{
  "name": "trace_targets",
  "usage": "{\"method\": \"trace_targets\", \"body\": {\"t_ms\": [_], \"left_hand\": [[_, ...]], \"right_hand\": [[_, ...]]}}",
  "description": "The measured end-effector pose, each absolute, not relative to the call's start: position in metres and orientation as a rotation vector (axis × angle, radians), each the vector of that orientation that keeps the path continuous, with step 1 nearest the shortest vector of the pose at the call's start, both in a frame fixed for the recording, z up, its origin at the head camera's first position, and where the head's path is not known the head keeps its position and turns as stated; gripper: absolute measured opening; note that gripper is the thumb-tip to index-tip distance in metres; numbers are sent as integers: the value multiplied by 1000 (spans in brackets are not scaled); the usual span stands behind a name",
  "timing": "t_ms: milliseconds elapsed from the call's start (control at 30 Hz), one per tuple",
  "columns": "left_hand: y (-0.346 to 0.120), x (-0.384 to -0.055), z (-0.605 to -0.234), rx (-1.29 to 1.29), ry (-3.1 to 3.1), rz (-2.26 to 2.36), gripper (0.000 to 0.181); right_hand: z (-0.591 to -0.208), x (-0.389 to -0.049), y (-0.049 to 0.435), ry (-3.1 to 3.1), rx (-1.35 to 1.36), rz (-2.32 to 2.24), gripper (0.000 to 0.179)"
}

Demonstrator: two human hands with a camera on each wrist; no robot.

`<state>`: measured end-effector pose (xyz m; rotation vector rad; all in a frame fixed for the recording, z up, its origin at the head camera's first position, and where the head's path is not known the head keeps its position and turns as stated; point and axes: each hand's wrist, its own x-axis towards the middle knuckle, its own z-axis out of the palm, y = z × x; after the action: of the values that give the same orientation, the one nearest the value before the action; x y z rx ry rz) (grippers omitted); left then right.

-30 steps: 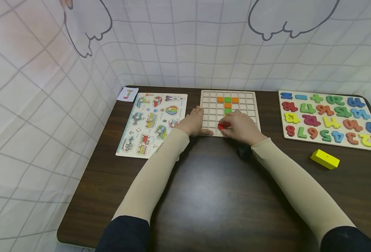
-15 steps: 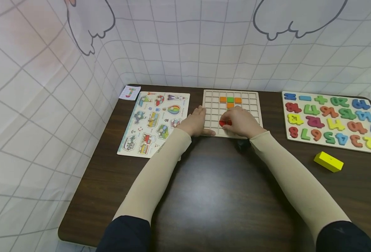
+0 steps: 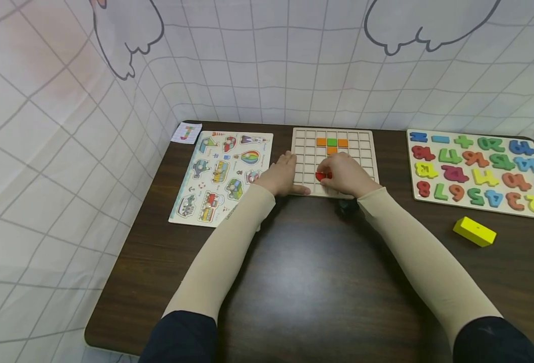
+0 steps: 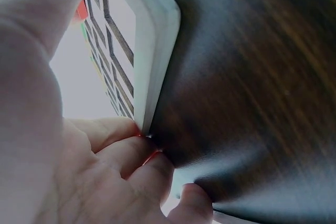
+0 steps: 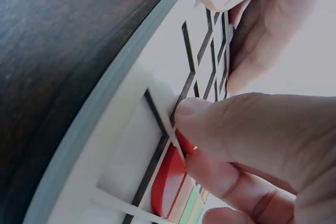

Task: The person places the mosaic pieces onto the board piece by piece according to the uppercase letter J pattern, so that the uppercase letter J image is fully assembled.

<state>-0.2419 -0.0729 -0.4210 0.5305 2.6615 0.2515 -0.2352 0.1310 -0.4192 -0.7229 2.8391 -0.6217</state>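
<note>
In the head view a wooden grid board [image 3: 304, 150] lies near the table's back edge. Orange tiles [image 3: 321, 142] and a green tile [image 3: 332, 142] form part of a pattern in its cells. My left hand [image 3: 283, 175] rests at the board's left edge, fingers extended along it and thumb on the front corner. Between thumb and fingertips my right hand [image 3: 346, 174] pinches a red tile [image 5: 184, 142] at a cell near the board's front. Another red tile [image 5: 169, 182] sits in the neighbouring cell in the right wrist view. My right hand hides the pattern's lower part.
Left of the board lies a vehicle picture puzzle [image 3: 194, 194], with a small pattern card [image 3: 186, 133] behind it. A number puzzle [image 3: 484, 171] stands to the right. Before it is a yellow block [image 3: 474, 231]. A dark object [image 3: 347, 208] sits by my right wrist.
My right hand has shifted slightly away from me over the board and now covers the lower green tile. It still pinches the red tile. My left hand has stayed at the board's edge.
</note>
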Motion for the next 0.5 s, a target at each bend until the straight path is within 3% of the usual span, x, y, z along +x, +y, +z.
{"method": "trace_targets", "body": {"t_ms": [233, 500], "left_hand": [[-73, -243, -423, 530, 2652, 262, 116], [-74, -244, -425, 528, 2659, 272, 117]], "right_hand": [[-416, -234, 129, 2854, -713, -598, 28], [-421, -237, 129, 2846, -879, -607, 21]]}}
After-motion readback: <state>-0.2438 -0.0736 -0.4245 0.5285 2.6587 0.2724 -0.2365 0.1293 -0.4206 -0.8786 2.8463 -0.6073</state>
